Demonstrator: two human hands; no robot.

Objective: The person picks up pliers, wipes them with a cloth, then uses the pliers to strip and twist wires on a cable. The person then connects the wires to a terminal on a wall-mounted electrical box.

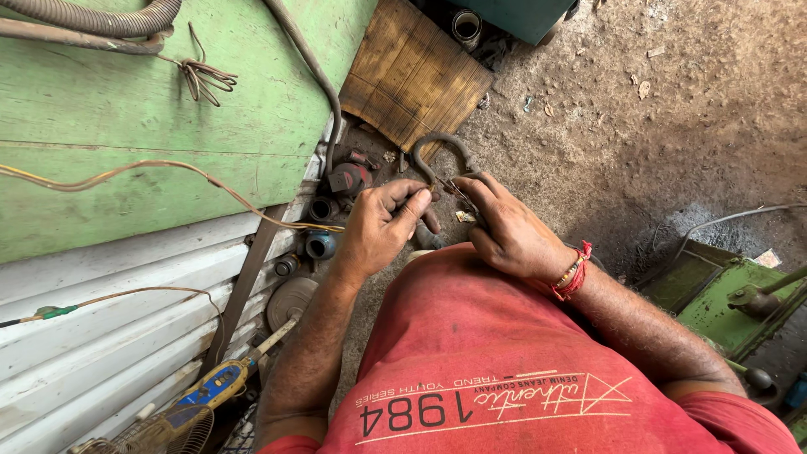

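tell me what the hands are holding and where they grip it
Both hands hold a dark looped cable by its two lower ends: the left hand pinches one end, the right hand the other, where thin wire strands show between them.

A dark, stiff cable [445, 151] arches in a loop above the dirt floor, its frayed wire ends [458, 192] pinched between both hands.
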